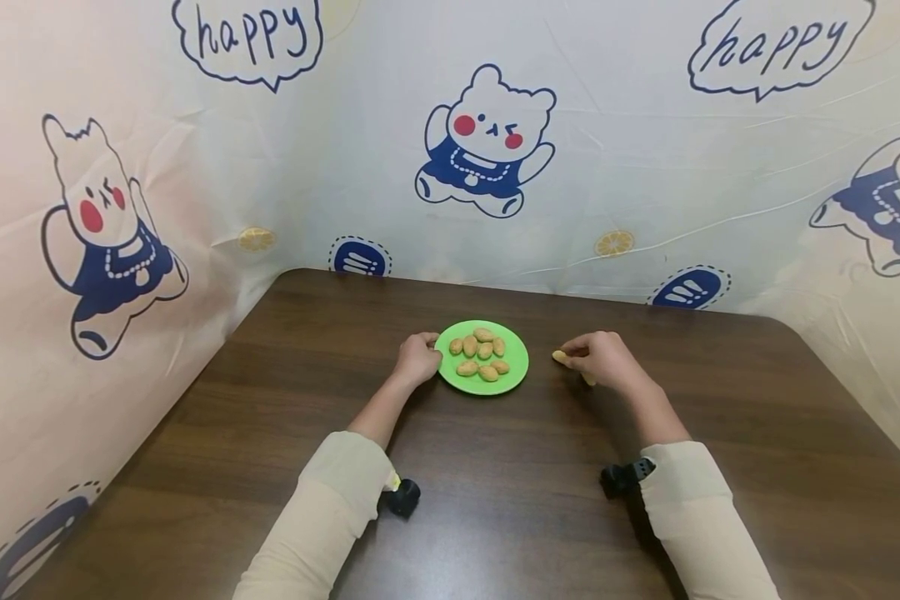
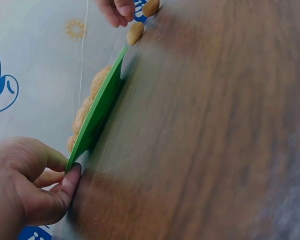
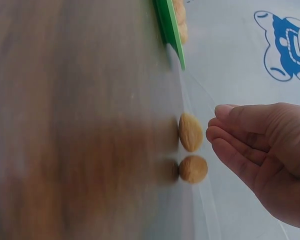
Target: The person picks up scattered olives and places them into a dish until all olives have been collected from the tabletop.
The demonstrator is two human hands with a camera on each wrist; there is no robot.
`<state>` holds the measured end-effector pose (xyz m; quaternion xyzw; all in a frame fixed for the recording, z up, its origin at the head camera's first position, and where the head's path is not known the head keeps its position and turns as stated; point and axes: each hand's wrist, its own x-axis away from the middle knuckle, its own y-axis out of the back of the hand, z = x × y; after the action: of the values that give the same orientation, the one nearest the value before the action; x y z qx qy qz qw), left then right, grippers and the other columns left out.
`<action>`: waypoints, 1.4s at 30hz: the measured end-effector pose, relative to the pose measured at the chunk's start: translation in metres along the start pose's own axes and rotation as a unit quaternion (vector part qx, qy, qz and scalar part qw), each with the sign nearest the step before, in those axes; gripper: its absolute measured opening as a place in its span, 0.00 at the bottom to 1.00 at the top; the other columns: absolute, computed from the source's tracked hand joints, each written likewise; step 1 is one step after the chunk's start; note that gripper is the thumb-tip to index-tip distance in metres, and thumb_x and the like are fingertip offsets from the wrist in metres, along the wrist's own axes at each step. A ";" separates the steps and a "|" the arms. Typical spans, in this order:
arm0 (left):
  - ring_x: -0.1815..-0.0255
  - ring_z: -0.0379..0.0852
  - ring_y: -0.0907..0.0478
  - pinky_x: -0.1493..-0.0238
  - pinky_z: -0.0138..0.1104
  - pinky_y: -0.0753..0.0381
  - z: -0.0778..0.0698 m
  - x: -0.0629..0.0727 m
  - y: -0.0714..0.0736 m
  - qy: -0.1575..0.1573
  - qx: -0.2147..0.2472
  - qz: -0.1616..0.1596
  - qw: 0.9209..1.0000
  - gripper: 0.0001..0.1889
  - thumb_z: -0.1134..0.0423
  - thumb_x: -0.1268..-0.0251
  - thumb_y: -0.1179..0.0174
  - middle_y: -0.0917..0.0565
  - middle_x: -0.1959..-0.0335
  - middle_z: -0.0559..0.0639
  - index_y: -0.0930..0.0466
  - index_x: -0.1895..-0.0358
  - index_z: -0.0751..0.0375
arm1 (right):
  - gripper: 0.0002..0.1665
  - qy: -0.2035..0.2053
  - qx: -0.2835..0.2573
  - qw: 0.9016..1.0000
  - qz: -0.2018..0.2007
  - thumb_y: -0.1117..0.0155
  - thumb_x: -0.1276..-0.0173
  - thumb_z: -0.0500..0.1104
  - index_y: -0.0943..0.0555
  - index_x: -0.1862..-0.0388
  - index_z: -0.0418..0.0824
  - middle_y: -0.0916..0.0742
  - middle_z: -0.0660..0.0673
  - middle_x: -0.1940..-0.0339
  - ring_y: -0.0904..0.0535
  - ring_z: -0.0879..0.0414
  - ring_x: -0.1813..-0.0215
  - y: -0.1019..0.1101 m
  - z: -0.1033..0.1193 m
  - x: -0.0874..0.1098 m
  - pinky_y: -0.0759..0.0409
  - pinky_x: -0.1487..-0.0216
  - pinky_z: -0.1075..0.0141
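Note:
Several tan, ridged, oval nuts, much like almonds in the shell, lie on a round green plate in the head view. My left hand pinches the plate's left rim between thumb and fingers, clearly seen in the left wrist view. To the right of the plate, two loose nuts sit on the table: one nut closest to my fingertips, and a second nut beside it. My right hand is over these two, thumb and fingers close together. In the right wrist view a small gap separates the fingertips from the nearer nut.
The dark wooden table runs back to a pale printed cloth that hangs behind it and at both sides. A black wrist camera sits below the left forearm, and another black camera is at the right sleeve.

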<state>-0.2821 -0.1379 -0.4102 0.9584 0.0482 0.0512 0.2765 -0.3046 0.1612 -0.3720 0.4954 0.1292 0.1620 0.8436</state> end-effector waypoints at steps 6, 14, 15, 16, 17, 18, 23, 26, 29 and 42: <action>0.55 0.49 0.30 0.60 0.35 0.29 0.000 0.000 0.000 0.002 0.002 0.000 1.000 0.23 0.74 0.39 0.55 0.24 0.49 0.59 0.31 0.38 0.69 | 0.13 -0.003 0.003 1.000 -0.007 0.36 0.40 0.35 0.16 0.57 0.33 0.14 0.40 0.63 0.20 0.51 0.61 0.004 -0.011 0.004 0.22 0.64 0.60; 0.54 0.50 0.30 0.57 0.37 0.29 0.000 0.001 0.001 0.003 -0.001 -0.001 1.000 0.23 0.73 0.39 0.55 0.25 0.49 0.59 0.31 0.38 0.69 | 0.15 -0.014 0.014 1.000 -0.010 0.36 0.40 0.37 0.17 0.56 0.31 0.14 0.38 0.62 0.21 0.50 0.61 0.008 -0.018 0.010 0.23 0.64 0.59; 0.54 0.49 0.30 0.57 0.37 0.29 0.000 0.001 0.001 0.002 -0.002 -0.002 1.000 0.23 0.73 0.39 0.55 0.24 0.49 0.59 0.31 0.38 0.69 | 0.15 -0.018 0.015 1.000 -0.005 0.36 0.40 0.37 0.18 0.55 0.30 0.15 0.38 0.61 0.21 0.49 0.61 0.008 -0.018 0.010 0.23 0.63 0.59; 0.54 0.49 0.30 0.57 0.36 0.29 0.000 0.001 0.001 0.002 -0.003 -0.002 1.000 0.23 0.73 0.39 0.55 0.24 0.49 0.59 0.31 0.38 0.69 | 0.16 -0.023 0.015 1.000 0.000 0.36 0.40 0.38 0.18 0.55 0.30 0.15 0.38 0.61 0.21 0.49 0.60 0.009 -0.018 0.011 0.23 0.62 0.58; 0.54 0.49 0.30 0.58 0.36 0.29 0.000 0.001 0.001 0.000 -0.004 -0.001 1.000 0.23 0.73 0.39 0.55 0.24 0.49 0.60 0.31 0.38 0.70 | 0.17 -0.028 0.014 0.999 0.005 0.36 0.40 0.38 0.18 0.54 0.30 0.15 0.37 0.60 0.22 0.48 0.59 0.010 -0.018 0.011 0.23 0.61 0.57; 0.54 0.49 0.30 0.58 0.36 0.29 0.000 0.000 0.001 -0.001 -0.004 0.000 1.000 0.23 0.73 0.39 0.55 0.24 0.49 0.60 0.32 0.38 0.70 | 0.17 -0.033 0.014 0.999 0.010 0.36 0.40 0.39 0.19 0.54 0.30 0.15 0.37 0.59 0.22 0.47 0.58 0.010 -0.018 0.012 0.23 0.60 0.56; 0.56 0.49 0.29 0.61 0.34 0.29 0.000 0.000 0.001 -0.005 -0.006 0.002 1.000 0.23 0.74 0.39 0.56 0.24 0.50 0.60 0.32 0.39 0.71 | 0.19 -0.053 0.012 0.998 0.031 0.37 0.38 0.41 0.19 0.52 0.29 0.16 0.36 0.57 0.23 0.43 0.53 0.012 -0.019 0.014 0.25 0.56 0.53; 0.56 0.49 0.29 0.61 0.34 0.29 0.001 0.000 0.001 -0.005 -0.006 0.002 1.000 0.23 0.74 0.39 0.55 0.24 0.50 0.60 0.32 0.39 0.71 | 0.19 -0.063 0.013 0.997 0.038 0.37 0.38 0.42 0.19 0.52 0.30 0.16 0.36 0.57 0.23 0.43 0.52 0.012 -0.020 0.014 0.25 0.56 0.53; 0.55 0.49 0.29 0.61 0.34 0.29 0.001 -0.001 0.001 -0.004 -0.007 0.002 1.000 0.23 0.73 0.39 0.55 0.24 0.50 0.60 0.32 0.38 0.71 | 0.19 -0.066 0.015 0.997 0.041 0.36 0.39 0.42 0.18 0.54 0.30 0.15 0.37 0.58 0.23 0.44 0.53 0.012 -0.020 0.014 0.25 0.56 0.53; 0.56 0.49 0.30 0.62 0.34 0.30 -0.001 0.000 0.000 -0.003 -0.014 0.000 1.000 0.23 0.74 0.40 0.55 0.24 0.50 0.60 0.31 0.39 0.70 | 0.17 -0.062 0.019 0.997 0.040 0.36 0.39 0.41 0.18 0.55 0.29 0.15 0.37 0.60 0.22 0.46 0.57 0.010 -0.021 0.014 0.23 0.59 0.55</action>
<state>-0.2821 -0.1378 -0.4092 0.9547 0.0466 0.0491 0.2896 -0.3013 0.1876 -0.3737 0.5253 0.0592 0.1621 0.8332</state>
